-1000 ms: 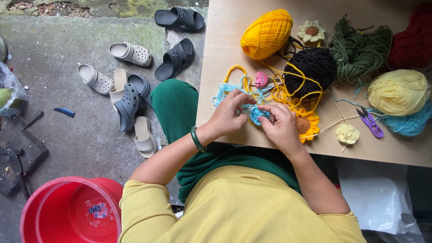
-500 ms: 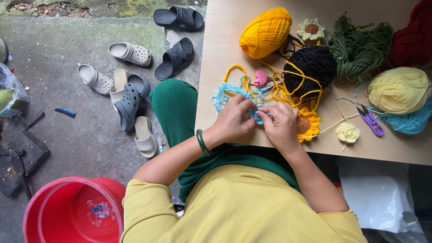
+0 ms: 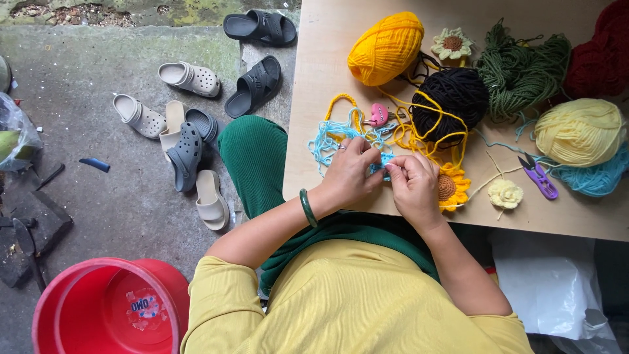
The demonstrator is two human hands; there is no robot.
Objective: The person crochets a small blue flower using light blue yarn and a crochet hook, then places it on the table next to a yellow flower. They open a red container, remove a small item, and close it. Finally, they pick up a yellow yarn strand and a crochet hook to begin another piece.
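Observation:
Both hands meet over the near edge of a wooden table (image 3: 327, 59). My left hand (image 3: 350, 174), with a ring and a green bangle on the wrist, pinches a small light blue crochet piece (image 3: 382, 164). My right hand (image 3: 413, 183) grips the same piece from the right; any hook in it is hidden by the fingers. Loose light blue yarn (image 3: 327, 141) trails left of the hands. A crocheted sunflower (image 3: 452, 187) lies just right of my right hand. A pink oval object (image 3: 379, 115) sits above the hands.
Yarn balls crowd the table: orange-yellow (image 3: 386, 47), black (image 3: 452, 101), dark green (image 3: 524, 69), pale yellow (image 3: 578, 131), dark red (image 3: 603, 56). Purple snips (image 3: 538, 176) and a cream crocheted rose (image 3: 505, 193) lie right. Several sandals (image 3: 187, 151) and a red bucket (image 3: 108, 308) are on the concrete floor.
The two hands have kept working the blue piece in place, with small finger shifts. The left wrist has turned slightly. Nothing else on the table has moved.

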